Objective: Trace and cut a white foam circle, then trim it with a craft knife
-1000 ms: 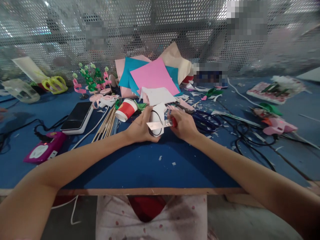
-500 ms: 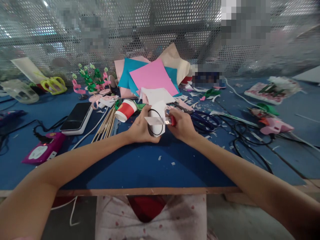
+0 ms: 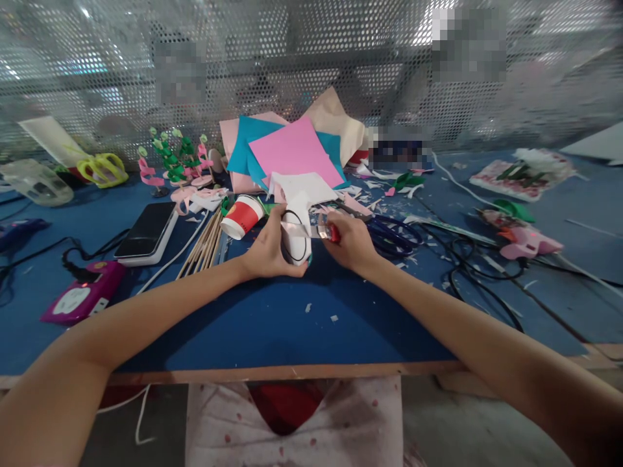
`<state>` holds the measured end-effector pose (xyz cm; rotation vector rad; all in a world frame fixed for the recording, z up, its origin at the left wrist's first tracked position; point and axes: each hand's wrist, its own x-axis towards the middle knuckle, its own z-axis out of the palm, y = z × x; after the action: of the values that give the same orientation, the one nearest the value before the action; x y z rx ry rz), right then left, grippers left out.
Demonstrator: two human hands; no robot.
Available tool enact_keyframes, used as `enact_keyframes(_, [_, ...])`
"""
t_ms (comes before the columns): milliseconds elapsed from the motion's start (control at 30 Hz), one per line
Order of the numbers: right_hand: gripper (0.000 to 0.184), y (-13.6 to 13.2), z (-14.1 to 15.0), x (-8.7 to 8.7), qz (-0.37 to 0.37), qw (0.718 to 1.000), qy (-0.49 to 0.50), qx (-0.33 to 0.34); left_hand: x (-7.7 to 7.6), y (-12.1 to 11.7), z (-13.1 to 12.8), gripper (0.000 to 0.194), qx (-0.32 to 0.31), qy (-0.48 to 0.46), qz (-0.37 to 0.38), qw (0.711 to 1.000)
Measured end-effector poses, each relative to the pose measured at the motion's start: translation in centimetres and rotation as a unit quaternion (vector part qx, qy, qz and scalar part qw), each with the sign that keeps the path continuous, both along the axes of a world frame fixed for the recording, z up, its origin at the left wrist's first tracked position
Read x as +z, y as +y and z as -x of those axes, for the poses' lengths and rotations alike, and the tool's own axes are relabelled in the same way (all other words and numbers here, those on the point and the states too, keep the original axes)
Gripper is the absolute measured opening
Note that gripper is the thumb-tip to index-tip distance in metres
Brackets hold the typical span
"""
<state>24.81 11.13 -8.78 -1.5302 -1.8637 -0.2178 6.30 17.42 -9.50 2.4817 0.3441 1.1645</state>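
Note:
My left hand (image 3: 269,245) is wrapped around a white piece (image 3: 296,246) with a black oval ring on its face. Whether that piece is foam, card or a cup I cannot tell. My right hand (image 3: 351,241) is closed on the red handle of a craft knife (image 3: 314,231). The wide blade points left and lies across the upper part of the oval. Just left of my left hand, a red and white paper cup (image 3: 242,217) lies tilted. White paper (image 3: 304,188) is spread behind the piece.
Coloured sheets (image 3: 296,152) are piled at the back. Wooden sticks (image 3: 202,246), a black-topped white device (image 3: 147,233) and a purple power strip (image 3: 84,292) lie left. Blue-handled scissors (image 3: 396,235), paper scraps, black cables (image 3: 479,275) and a pink glue gun (image 3: 528,243) lie right.
The white piece has turned slightly in my left hand, and its right side looks narrower. The knife still crosses the oval, with its blade at a slightly different angle.

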Motion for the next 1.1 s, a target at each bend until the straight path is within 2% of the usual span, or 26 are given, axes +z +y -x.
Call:
enact_keyframes(200, [0.006,-0.4,0.5,-0.3,0.006,1.0,0.012,-0.015,0.3,-0.5,-0.2,0.09,0.025,0.05,0.0,0.998])
enact_keyframes(367, [0.005,-0.7,1.1,-0.2,-0.019,0.999,0.035,-0.002,0.9,-1.1,-0.5,0.091,0.007,0.064,-0.011,0.998])
enact_keyframes(467, [0.003,-0.8,1.3,0.0,-0.023,0.999,0.043,0.001,0.8,-1.2,-0.4,0.09,-0.005,0.066,-0.023,0.998])
enact_keyframes(700, [0.006,-0.4,1.0,0.3,-0.035,0.997,0.053,0.039,-0.5,-0.1,0.3,0.082,-0.012,0.03,-0.043,0.999])
enact_keyframes(967, [0.012,0.2,-0.1,0.4,-0.032,0.998,0.028,0.043,-0.4,0.1,0.2,0.09,-0.006,-0.024,-0.062,0.998])
enact_keyframes(1100, [0.011,0.3,-0.3,0.1,-0.022,0.998,0.027,0.044,-0.1,0.0,0.2,0.086,-0.01,-0.001,-0.057,0.998])
